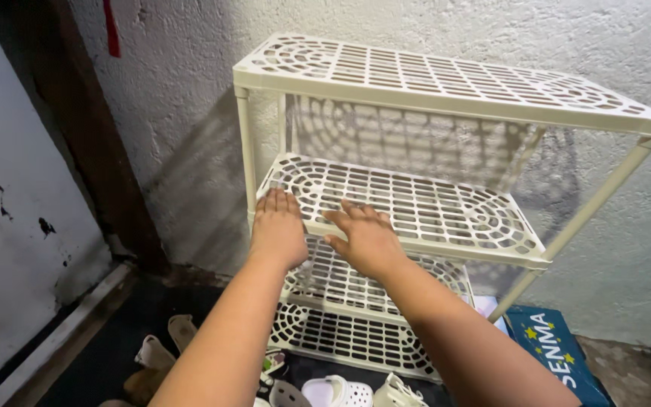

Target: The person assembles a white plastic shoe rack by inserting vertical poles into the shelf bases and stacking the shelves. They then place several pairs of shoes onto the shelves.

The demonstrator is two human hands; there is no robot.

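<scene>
Head view: cream plastic four-tier rack with perforated lattice shelves (446, 143) against rough grey wall (190, 113). Left hand (279, 226) flat on front left edge of second shelf (416, 203), grip apart, clamped on nothing. Right hand (367, 237) just beside, fingers spread, palm down. Shoes (337, 392) on floor below; blue box (555, 354) at right.

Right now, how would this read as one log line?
left hand: flat on rack second shelf | right hand: flat beside it | shoes: on floor
</scene>
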